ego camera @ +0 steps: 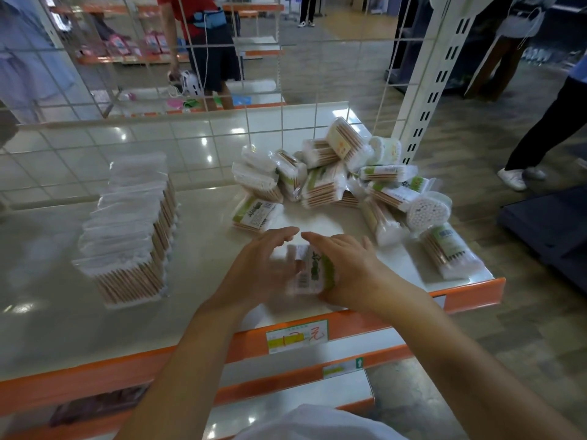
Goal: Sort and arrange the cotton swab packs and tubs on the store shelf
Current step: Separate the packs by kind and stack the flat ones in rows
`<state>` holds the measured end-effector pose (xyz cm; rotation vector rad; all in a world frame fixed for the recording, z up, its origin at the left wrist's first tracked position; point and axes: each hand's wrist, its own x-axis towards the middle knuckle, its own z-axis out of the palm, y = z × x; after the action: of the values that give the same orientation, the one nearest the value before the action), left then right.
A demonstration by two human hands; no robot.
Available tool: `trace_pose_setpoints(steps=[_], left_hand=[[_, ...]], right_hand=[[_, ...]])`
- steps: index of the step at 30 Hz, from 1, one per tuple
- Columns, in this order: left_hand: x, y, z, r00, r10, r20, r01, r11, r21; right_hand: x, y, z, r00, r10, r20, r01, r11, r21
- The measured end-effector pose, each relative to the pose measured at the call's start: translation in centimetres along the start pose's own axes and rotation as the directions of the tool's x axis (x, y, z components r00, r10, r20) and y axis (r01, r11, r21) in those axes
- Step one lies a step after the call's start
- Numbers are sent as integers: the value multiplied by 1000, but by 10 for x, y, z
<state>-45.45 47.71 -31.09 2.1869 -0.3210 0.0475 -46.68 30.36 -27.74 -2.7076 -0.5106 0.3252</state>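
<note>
Shelf-edge price tag [297, 336] — handwritten, perhaps "1 元"; pack labels unreadable.

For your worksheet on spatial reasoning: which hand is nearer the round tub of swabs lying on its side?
Right. The right hand lies nearer the round tub; the left hand lies farther left.

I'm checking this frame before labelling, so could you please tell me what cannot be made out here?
- Head view: the pack between the left hand and right hand is motion-blurred; its label is unreadable, either grip uncertain.
- Lower packs in the pile are covered by upper ones.
- The price tag print is too small.
</note>
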Motion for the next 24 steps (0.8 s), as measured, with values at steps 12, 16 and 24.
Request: trace_pose_setpoints(steps=[12,16,24], left_hand=[[-21,22,-36,990,-100,102,130,926,-354],[-31,27,-44,985,-170,33,162,835,-526],[-45,47,-26,920,-350,-175,58,564,-823]], right_hand=[[-19,-23,-14,972,-231,-48,227,971,-70],[-20,-18,-18,900,-267,-345,308,949,67],[-26,-26,-17,859,29,-511,323,745,584]])
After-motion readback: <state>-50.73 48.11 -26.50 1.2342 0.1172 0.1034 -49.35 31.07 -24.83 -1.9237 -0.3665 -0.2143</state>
